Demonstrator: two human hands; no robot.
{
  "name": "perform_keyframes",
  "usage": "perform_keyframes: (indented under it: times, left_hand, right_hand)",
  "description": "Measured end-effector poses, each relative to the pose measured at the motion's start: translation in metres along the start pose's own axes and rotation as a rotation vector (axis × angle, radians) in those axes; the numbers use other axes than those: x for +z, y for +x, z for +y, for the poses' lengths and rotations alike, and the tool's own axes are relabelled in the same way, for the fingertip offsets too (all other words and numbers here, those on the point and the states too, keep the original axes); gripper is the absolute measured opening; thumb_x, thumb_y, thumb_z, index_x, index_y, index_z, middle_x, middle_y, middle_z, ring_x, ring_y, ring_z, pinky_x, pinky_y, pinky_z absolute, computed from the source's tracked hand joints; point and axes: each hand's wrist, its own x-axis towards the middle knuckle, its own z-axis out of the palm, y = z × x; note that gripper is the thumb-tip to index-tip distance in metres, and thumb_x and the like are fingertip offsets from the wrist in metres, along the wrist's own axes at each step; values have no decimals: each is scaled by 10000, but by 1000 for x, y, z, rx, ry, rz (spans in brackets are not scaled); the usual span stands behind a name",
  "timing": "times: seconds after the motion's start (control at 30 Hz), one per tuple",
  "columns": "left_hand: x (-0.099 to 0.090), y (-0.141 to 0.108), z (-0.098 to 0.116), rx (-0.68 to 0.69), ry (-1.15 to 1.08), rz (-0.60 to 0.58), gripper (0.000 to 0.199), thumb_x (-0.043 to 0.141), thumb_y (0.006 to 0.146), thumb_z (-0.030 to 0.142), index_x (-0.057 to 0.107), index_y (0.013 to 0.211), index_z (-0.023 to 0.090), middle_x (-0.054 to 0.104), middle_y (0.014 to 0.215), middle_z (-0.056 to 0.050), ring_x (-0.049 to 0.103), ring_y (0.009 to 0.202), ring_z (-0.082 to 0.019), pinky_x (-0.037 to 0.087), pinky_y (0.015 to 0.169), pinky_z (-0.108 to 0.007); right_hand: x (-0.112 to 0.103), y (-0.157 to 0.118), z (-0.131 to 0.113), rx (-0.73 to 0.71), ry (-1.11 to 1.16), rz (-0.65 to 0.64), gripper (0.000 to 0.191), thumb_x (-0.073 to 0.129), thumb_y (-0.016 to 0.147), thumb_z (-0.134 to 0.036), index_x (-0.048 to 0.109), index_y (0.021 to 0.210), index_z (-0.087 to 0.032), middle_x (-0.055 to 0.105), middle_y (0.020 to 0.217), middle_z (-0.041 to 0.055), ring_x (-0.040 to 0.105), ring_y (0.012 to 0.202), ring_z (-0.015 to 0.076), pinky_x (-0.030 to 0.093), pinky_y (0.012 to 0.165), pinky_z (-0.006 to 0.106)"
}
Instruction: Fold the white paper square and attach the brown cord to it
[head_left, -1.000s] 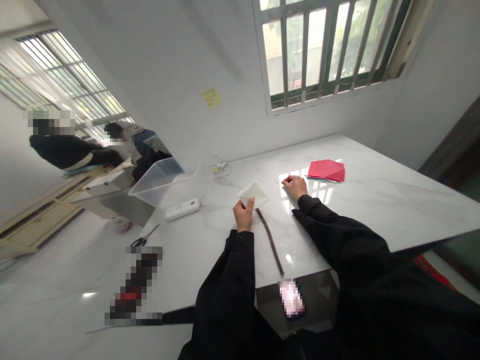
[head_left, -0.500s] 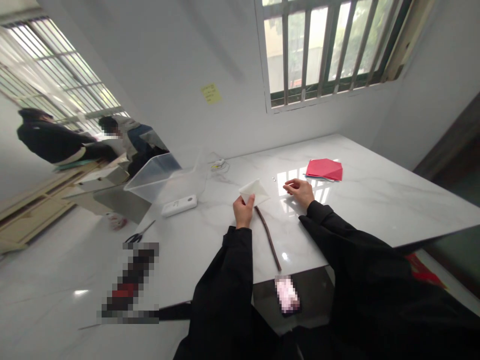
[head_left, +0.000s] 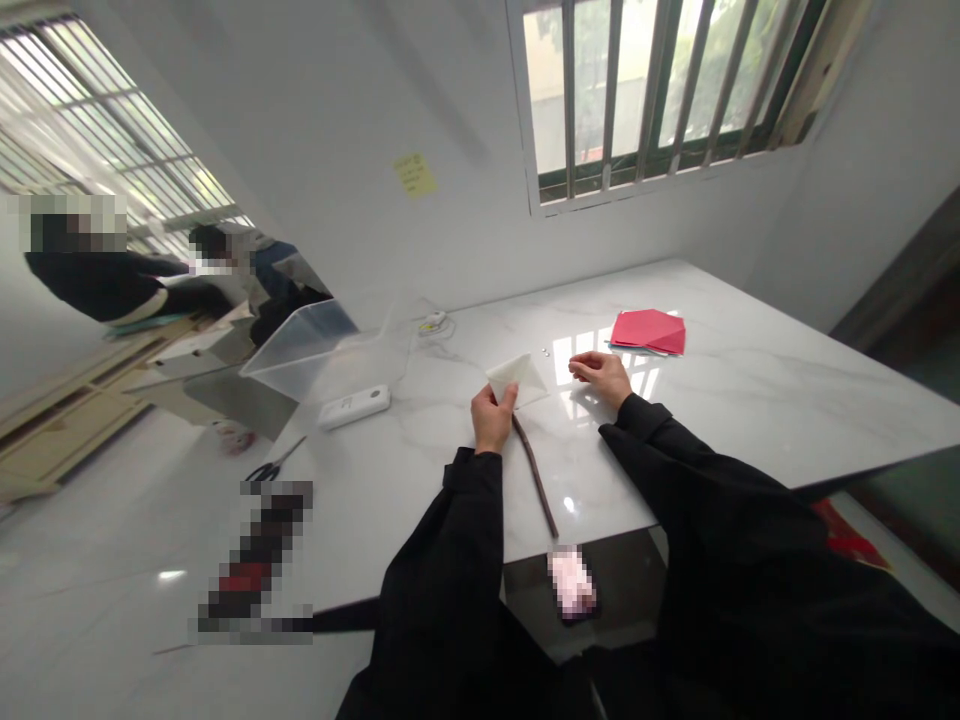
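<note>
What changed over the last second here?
The right hand drew slightly right, away from the tiny pale pieces; whether it holds anything is unclear. The left hand, holding the folded white paper, shifted slightly right. The brown stick and red paper stack stayed put.

And here's the L hand (head_left: 493, 422) w/ white folded paper (head_left: 534, 377), thumb on top! Brown stick (head_left: 535, 475) on the table (head_left: 750, 370), upper end right by that hand. R hand (head_left: 606, 375), fingertips bunched, contents unclear, nr tiny bits (head_left: 546, 352); red paper stack (head_left: 649, 332) just beyond. Over L: white device (head_left: 355, 407), clear bin (head_left: 319, 345), scissors (head_left: 277, 463). Yellow note (head_left: 415, 175) on wall (head_left: 315, 120), 2 ppl (head_left: 97, 285) in bkgd.
</note>
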Motion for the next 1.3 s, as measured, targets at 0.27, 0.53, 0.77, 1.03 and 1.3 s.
perform_keyframes:
  times: [0.27,0.53,0.77,1.03,1.3]
  left_hand:
    - [-1,1,-4,-42,-26,-10,413,743,747,487,759,866,91,748,788,-102,658,694,-204,492,647,-278]
    - [3,-4,0,-63,-69,-94,433,762,747,477,767,949,93,772,881,-115,698,779,-235,528,714,-302]
    - [5,-7,5,-54,-112,-151,401,778,740,449,768,937,100,765,855,-92,688,757,-223,521,697,-296]
    - [7,-7,1,-69,-191,-175,439,814,703,464,766,945,100,760,853,-82,683,759,-216,525,711,-298]
    - [8,-7,4,-72,-222,-188,466,819,700,476,772,970,99,769,892,-97,692,790,-226,532,743,-315]
  right_hand:
    - [23,-22,-16,33,183,-239,441,874,642,-495,717,891,-166,752,830,68,708,773,192,585,819,365]
    - [37,-31,-19,-351,-212,-270,271,773,784,-484,791,835,-218,648,950,58,613,870,194,480,722,319]
    - [46,-31,-9,-495,-305,-217,193,768,825,-453,803,887,-274,596,962,57,580,978,232,475,904,396]
    - [46,-28,2,-498,-337,-141,181,781,815,-457,802,864,-284,597,1209,90,534,1216,296,400,1079,484]
    - [46,-24,6,-467,-273,-196,208,769,818,-458,790,883,-261,611,1133,90,567,1158,277,442,1022,438]
